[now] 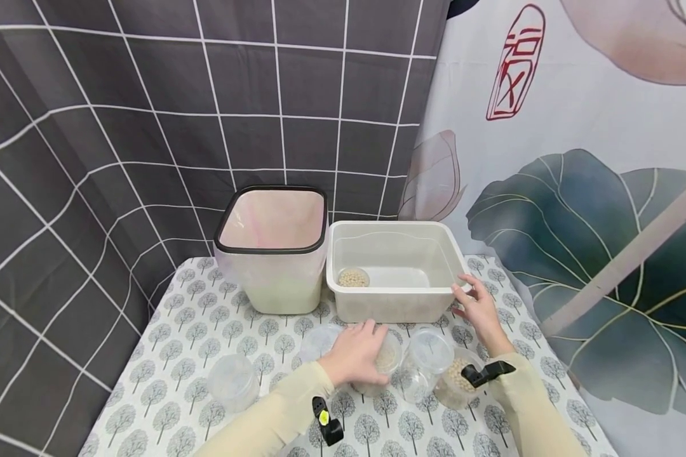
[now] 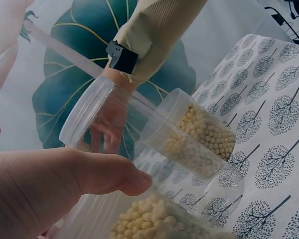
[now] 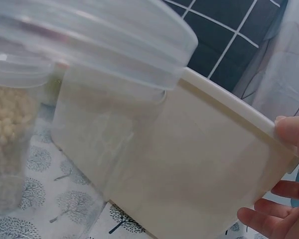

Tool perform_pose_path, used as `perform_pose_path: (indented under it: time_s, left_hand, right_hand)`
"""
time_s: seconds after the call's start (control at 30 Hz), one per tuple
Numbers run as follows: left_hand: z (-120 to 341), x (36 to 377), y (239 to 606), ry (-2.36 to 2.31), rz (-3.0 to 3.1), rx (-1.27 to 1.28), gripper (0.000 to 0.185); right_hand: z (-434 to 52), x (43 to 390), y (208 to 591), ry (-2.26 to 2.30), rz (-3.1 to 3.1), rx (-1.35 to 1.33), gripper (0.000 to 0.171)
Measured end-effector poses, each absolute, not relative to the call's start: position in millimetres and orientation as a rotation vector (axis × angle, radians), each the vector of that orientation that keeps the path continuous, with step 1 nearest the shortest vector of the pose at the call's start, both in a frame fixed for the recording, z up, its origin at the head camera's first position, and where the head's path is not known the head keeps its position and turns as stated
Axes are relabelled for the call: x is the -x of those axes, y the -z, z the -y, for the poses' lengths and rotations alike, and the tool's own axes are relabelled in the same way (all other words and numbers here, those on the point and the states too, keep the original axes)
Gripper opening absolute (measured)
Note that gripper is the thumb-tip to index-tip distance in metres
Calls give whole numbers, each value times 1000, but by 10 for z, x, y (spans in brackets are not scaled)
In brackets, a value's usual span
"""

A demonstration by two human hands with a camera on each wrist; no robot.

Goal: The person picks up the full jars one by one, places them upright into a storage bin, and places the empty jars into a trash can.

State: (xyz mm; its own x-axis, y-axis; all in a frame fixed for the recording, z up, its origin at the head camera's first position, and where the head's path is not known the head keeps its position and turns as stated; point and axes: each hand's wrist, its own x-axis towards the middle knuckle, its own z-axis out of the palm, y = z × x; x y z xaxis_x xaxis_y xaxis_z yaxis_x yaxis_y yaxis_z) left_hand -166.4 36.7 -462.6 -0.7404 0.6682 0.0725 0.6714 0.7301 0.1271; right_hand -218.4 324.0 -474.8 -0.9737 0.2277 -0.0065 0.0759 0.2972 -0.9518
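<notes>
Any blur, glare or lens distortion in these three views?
Head: wide-angle warp bends the wall grid; light is even, the white tub sharp. Left wrist: the left hand is close and soft, the bean jar crisp. Right wrist: the clear jar is close and hazy.

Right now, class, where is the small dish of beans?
In the head view, the small dish of beans sits inside the white tub, in its near-left corner, beside the black-rimmed bin.
</notes>
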Motion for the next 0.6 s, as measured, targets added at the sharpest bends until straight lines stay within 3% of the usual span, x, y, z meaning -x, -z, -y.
perform_pose_path:
  time_s: [0.6]
  left_hand:
    - [-335, 1835, 4352, 463, 2825, 1019, 101]
  right_hand:
    - [-3235, 2179, 4738, -1794, 2401, 264, 59]
